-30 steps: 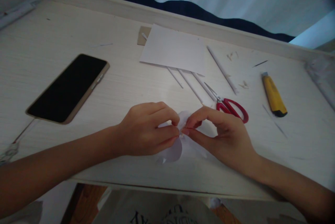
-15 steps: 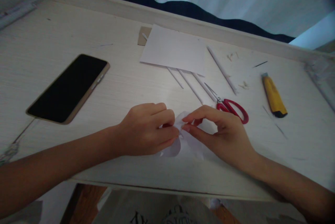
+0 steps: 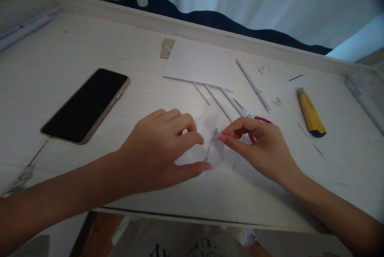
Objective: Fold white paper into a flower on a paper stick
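Note:
A small folded piece of white paper [image 3: 210, 145] is held just above the near part of the pale wooden table [image 3: 60, 61]. My left hand [image 3: 162, 153] grips its left side between thumb and curled fingers. My right hand [image 3: 261, 145] pinches its right edge with thumb and forefinger. The paper is blurred and partly hidden behind my left fingers. Red-handled scissors [image 3: 255, 120] lie right behind my right hand, mostly covered by it.
A black phone [image 3: 87, 105] lies at the left with a cable running off it. A white sheet [image 3: 201, 63] rests over a cardboard scrap [image 3: 166, 47] at the back, with several thin white paper sticks [image 3: 253, 85] beside it. A yellow utility knife [image 3: 310, 113] lies at the right.
Both hands have lifted and shifted slightly away from me with the paper. My left hand has opened wider around it. The view has tilted a little.

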{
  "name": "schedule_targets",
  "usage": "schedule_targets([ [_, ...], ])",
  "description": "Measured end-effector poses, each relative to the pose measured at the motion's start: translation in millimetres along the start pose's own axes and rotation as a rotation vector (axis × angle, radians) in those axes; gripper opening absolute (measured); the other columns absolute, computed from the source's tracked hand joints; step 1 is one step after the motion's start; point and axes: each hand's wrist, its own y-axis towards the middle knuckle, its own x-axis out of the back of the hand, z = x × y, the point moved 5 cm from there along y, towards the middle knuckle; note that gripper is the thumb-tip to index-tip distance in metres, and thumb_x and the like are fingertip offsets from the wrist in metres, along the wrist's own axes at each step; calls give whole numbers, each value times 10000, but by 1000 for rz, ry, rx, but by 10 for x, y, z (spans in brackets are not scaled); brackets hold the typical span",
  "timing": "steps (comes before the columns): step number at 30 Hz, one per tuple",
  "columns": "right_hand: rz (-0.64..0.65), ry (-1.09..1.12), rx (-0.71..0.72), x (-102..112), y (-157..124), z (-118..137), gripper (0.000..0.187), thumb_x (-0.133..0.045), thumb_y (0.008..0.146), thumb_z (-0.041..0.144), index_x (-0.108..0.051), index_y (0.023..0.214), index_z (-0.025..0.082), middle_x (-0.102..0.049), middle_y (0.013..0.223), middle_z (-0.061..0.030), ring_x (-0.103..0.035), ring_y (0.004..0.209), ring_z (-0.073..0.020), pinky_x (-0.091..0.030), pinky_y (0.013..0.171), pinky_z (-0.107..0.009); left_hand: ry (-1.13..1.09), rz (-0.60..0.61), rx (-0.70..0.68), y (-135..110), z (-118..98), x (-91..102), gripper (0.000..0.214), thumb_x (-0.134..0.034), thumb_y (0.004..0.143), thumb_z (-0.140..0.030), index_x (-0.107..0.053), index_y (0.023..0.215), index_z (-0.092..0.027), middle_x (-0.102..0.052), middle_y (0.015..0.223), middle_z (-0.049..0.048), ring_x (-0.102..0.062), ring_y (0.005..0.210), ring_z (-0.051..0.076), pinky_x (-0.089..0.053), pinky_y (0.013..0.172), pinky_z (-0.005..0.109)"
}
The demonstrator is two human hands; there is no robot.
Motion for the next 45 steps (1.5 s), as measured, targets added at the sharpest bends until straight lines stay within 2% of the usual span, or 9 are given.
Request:
schedule_targets([
  [4, -1, 24, -17, 2, -53, -64, 91, -642, 675, 253, -582, 684, 186, -594, 674, 0, -524, 641, -126, -423, 601, -271, 22, 172, -17, -64, -107, -165, 295, -506, 758, -459, -581, 908, -216, -567, 895, 19, -506, 710, 155, -341, 581, 273],
  [11, 12, 128, 97, -37, -127, -132, 96, -638, 686, 233, -554, 699, 188, -582, 817, -26, -542, 809, -146, -429, 741, -305, -177, 270, 97, -38, 26, -374, 145, -460, 823, -281, -589, 883, -248, -566, 941, -20, -532, 789, 121, -365, 632, 226],
  [14, 101, 145, 151, -59, -136, -133, 101, -636, 692, 240, -560, 726, 182, -591, 891, -36, -543, 869, -148, -426, 779, -306, -325, 272, 159, -20, 66, -390, 138, -464, 814, -257, -591, 853, -221, -571, 898, -21, -521, 722, 93, -364, 623, 201],
  [18, 285, 182, 231, -95, -139, -148, 114, -618, 712, 229, -582, 806, 174, -601, 905, -45, -556, 865, -143, -446, 784, -303, -450, 285, 280, 14, 113, -389, 128, -488, 785, -270, -595, 795, -201, -549, 657, -40, -454, 535, 66, -320, 516, 184],
  [22, 354, 182, 293, -78, -133, -167, 207, -622, 708, 229, -583, 905, 176, -604, 928, -52, -552, 892, -155, -454, 792, -307, -567, 331, 372, 32, 152, -408, 139, -487, 777, -261, -605, 824, -205, -494, 538, -60, -422, 465, 54, -285, 471, 172],
  [28, 381, 129, 296, -72, -148, -137, 226, -606, 725, 243, -580, 939, 177, -615, 897, -49, -563, 848, -148, -467, 759, -302, -614, 314, 370, 42, 135, -387, 170, -464, 769, -205, -617, 843, -194, -525, 595, -48, -437, 490, 53, -308, 489, 170],
  [35, 299, 148, 416, -104, -215, -64, 174, -620, 714, 185, -594, 884, 162, -620, 809, -45, -561, 773, -134, -471, 684, -285, -617, 308, 338, 79, 75, -397, 128, -488, 759, -195, -613, 786, -177, -565, 667, -36, -468, 546, 57, -325, 500, 163],
  [39, 296, 200, 519, -121, -259, -36, 157, -629, 700, 132, -614, 856, 142, -619, 782, -50, -554, 746, -119, -470, 637, -255, -616, 325, 356, 85, 50, -431, 134, -477, 763, -196, -610, 768, -186, -573, 633, -47, -463, 520, 55, -320, 490, 164],
  [45, 327, 180, 542, -134, -263, -53, 236, -628, 706, 163, -621, 942, 146, -609, 824, -66, -551, 747, -112, -472, 618, -237, -653, 331, 365, 87, 27, -470, 140, -474, 767, -196, -613, 772, -185, -581, 628, -48, -473, 522, 55, -325, 492, 164],
])
